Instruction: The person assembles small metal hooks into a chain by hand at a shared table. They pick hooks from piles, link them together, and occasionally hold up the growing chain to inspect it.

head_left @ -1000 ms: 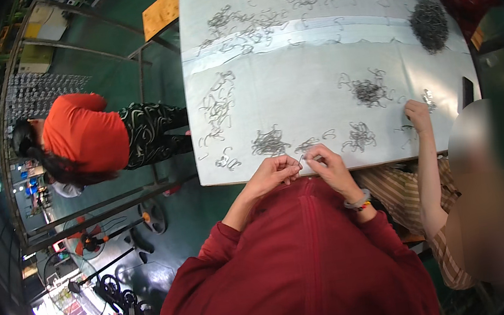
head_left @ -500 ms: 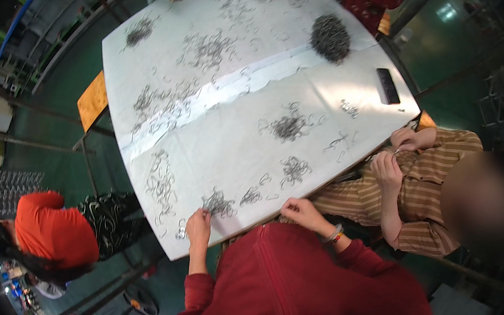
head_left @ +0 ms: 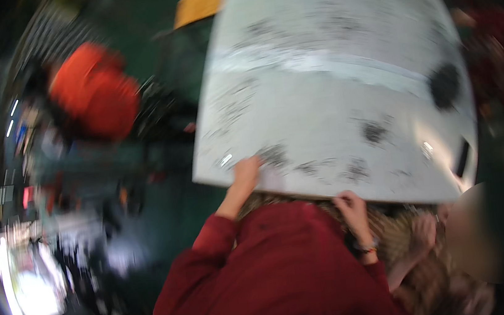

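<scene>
Motion blurs the whole view. My left hand [head_left: 246,173] rests at the near left part of the white-covered table [head_left: 316,119], fingertips against a loose pile of small dark curved metal pieces [head_left: 273,155]. Its fingers are too smeared to show what they hold, if anything. My right hand [head_left: 351,205] is at the table's near edge, fingers curled together; anything between them is too small to make out. Smaller piles [head_left: 355,170] of the same pieces lie beyond it. A few shiny pieces [head_left: 225,160] sit left of my left hand.
A large dark heap [head_left: 444,86] stands at the far right, near a black flat object [head_left: 462,158]. Close on my right sits a person in striped clothes [head_left: 420,244]. Another person in orange [head_left: 95,91] is off to the left. An orange board [head_left: 199,6] juts out beyond the table.
My view has swung left, so the table appears shifted right and turned. My left hand stays by the same pile, and my right hand stays by the near edge.
</scene>
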Action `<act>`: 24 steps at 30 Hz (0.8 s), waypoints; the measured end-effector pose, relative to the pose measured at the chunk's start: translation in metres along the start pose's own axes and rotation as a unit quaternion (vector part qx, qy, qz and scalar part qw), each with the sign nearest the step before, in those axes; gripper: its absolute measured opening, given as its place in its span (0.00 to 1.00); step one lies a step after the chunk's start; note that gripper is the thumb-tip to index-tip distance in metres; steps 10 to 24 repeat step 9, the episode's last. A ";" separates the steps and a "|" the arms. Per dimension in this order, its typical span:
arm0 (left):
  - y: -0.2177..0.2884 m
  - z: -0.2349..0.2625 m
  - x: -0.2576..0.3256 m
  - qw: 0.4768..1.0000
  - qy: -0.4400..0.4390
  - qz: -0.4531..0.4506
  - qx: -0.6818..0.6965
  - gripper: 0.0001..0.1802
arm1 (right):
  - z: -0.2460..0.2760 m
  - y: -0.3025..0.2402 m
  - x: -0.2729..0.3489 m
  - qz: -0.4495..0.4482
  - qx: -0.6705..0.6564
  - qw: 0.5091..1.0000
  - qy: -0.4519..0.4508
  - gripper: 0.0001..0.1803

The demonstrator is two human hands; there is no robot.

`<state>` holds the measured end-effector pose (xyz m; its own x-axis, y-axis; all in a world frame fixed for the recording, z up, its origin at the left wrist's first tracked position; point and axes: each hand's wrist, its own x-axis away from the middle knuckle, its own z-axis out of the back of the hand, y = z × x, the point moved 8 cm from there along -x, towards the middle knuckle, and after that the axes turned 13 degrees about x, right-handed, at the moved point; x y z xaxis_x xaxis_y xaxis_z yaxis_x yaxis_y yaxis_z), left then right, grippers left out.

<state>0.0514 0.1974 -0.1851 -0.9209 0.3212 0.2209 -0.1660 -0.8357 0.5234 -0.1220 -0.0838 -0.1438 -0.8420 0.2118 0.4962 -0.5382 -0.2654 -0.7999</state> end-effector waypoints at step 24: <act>-0.008 0.033 0.079 0.993 0.021 0.106 0.042 0.12 | -0.022 0.005 -0.024 0.031 -0.082 0.988 -0.126 0.15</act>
